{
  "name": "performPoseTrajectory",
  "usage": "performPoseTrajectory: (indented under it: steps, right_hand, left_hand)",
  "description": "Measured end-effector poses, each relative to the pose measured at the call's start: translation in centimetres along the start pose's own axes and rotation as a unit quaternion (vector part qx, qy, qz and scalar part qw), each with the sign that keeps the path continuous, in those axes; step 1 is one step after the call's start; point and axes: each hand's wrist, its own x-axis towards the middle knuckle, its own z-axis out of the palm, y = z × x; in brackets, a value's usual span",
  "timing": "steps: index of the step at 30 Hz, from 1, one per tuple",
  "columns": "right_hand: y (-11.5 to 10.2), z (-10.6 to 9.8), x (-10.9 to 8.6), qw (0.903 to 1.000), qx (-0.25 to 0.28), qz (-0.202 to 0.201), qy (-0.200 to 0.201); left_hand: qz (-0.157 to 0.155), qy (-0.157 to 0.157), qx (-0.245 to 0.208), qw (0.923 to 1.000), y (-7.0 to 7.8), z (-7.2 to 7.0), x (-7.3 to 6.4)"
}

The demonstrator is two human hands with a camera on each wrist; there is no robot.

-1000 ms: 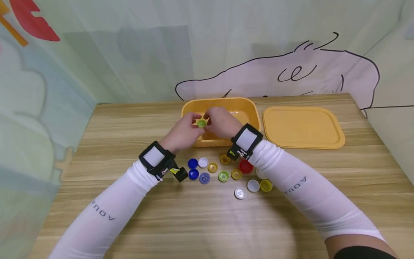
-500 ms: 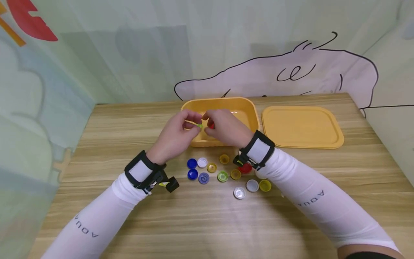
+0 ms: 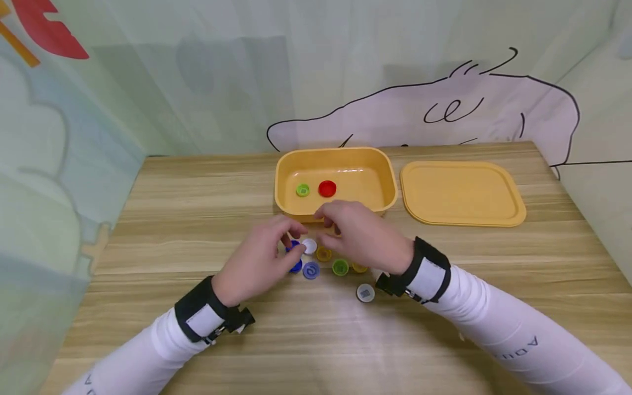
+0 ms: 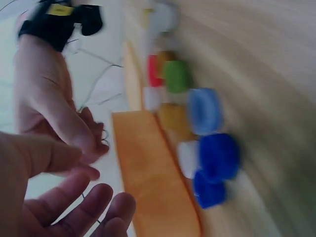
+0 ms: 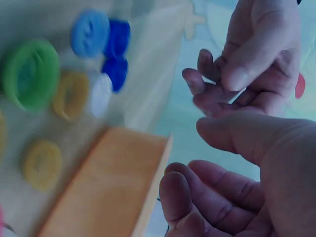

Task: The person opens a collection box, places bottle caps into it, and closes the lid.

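Observation:
A green bottle cap (image 3: 303, 190) and a red bottle cap (image 3: 327, 188) lie inside the yellow-orange box (image 3: 367, 189). My left hand (image 3: 258, 259), fingers loosely bent and holding nothing, hovers at the left of the loose caps, partly covering a dark blue cap (image 3: 296, 267). Over the right part of the caps, just in front of the box, is my right hand (image 3: 364, 236); its thumb and fingers stand apart with nothing between them. Beneath and between the hands are a white cap (image 3: 309, 246), a yellow cap (image 3: 323, 254), a periwinkle cap (image 3: 311, 270) and another green cap (image 3: 340, 267).
To the right of the box lies its flat yellow-orange lid (image 3: 464, 193). A whitish cap (image 3: 365, 293) sits nearest the front of the wooden table (image 3: 296, 340). More caps are hidden under the right hand and wrist. A printed curtain (image 3: 197, 99) hangs behind the table.
Both hands have let go of the green and red caps, which now lie in the box. The hands have drawn back from the box to over the loose caps.

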Motion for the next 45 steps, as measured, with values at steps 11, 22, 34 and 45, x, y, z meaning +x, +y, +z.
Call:
performPoseTrajectory:
  steps: [11,22,34,45]
  right_hand:
    - [0.3,4.4,-2.8,0.9954,-0.070,-0.064,0.006]
    - [0.2,6.0,-2.6,0.9942,-0.089,-0.058,-0.016]
    - [0.3,6.3,-2.4,0.9940,-0.093,-0.049,-0.029]
    - [0.3,6.0,-2.7,0.9964,-0.062,-0.059,-0.002]
  left_hand:
    - [0.115,0.002,0.210,0.9709,-1.5,3.4,-1.4]
    - [0.099,0.002,0.247,0.9640,-2.2,4.6,-1.6]
    - [0.087,-0.005,0.257,0.9625,-2.3,4.9,-1.6]
    - [0.086,0.004,0.221,0.9715,-1.8,4.6,-1.6]
